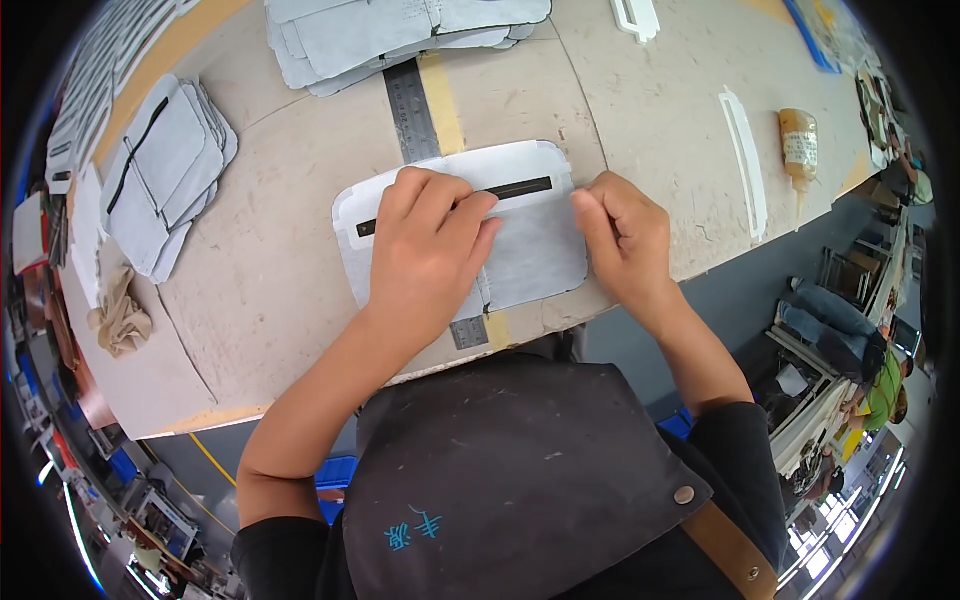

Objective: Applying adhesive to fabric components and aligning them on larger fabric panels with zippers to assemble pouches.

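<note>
A light grey panel with rounded corners lies on the table in front of me. Across its upper part runs a narrow dark slot framed by a white strip. My left hand rests over the slot, fingers curled and thumb close to the index finger; whatever they grip is hidden. At the panel's right edge, my right hand is closed, thumb against bent fingers. I cannot make out what is in it. A metal ruler passes under the panel, showing above and below it.
Stacks of similar grey panels lie at the far middle and left. A crumpled cloth is at the left edge. To the right are a white strip and a nozzle bottle. Other people are off to the right.
</note>
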`<state>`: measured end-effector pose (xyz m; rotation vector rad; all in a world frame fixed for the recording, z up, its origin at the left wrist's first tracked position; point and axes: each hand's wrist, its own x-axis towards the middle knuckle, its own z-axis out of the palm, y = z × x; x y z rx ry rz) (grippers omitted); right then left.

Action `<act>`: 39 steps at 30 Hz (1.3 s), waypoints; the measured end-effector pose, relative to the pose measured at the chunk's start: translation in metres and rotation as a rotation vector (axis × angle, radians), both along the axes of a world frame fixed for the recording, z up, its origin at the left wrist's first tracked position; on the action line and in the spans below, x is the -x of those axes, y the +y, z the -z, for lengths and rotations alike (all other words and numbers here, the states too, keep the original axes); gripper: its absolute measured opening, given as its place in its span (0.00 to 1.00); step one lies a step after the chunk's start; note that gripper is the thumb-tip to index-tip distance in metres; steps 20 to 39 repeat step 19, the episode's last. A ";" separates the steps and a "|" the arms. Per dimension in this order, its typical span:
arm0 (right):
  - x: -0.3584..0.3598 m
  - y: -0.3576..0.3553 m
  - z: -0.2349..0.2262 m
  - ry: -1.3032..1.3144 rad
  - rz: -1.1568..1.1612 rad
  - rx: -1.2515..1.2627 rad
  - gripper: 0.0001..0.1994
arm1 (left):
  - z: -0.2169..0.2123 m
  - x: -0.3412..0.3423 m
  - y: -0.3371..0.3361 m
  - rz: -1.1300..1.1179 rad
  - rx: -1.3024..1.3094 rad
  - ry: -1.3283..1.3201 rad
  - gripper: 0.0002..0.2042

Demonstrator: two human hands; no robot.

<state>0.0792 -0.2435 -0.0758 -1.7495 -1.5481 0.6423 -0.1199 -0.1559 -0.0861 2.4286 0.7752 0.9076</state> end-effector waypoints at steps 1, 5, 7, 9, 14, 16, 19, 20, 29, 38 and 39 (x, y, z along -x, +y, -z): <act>0.006 0.002 -0.002 0.050 0.007 -0.063 0.03 | 0.003 -0.003 0.001 0.004 0.002 0.000 0.12; 0.015 0.006 0.005 -0.043 -0.014 -0.202 0.08 | 0.011 -0.007 0.001 -0.005 0.000 0.004 0.12; 0.013 0.007 0.011 -0.125 -0.060 -0.257 0.11 | 0.012 -0.007 0.002 -0.007 -0.007 0.012 0.12; 0.012 0.007 0.012 -0.208 -0.106 -0.311 0.14 | 0.012 -0.007 0.002 -0.003 -0.011 0.000 0.12; 0.014 0.007 0.013 -0.398 -0.173 -0.321 0.15 | 0.010 -0.007 0.003 -0.007 0.015 0.012 0.12; 0.017 0.009 0.007 -0.420 -0.187 -0.297 0.14 | 0.009 -0.005 0.003 -0.012 0.016 0.030 0.12; 0.020 0.010 0.003 -0.445 -0.216 -0.226 0.14 | 0.008 0.007 0.001 -0.102 0.126 -0.001 0.12; 0.020 0.010 0.003 -0.445 -0.216 -0.226 0.14 | 0.008 0.007 0.001 -0.102 0.126 -0.001 0.12; 0.020 0.010 0.003 -0.445 -0.216 -0.226 0.14 | 0.008 0.007 0.001 -0.102 0.126 -0.001 0.12; 0.020 0.010 0.003 -0.445 -0.216 -0.226 0.14 | 0.008 0.007 0.001 -0.102 0.126 -0.001 0.12; 0.020 0.010 0.003 -0.445 -0.216 -0.226 0.14 | 0.008 0.007 0.001 -0.102 0.126 -0.001 0.12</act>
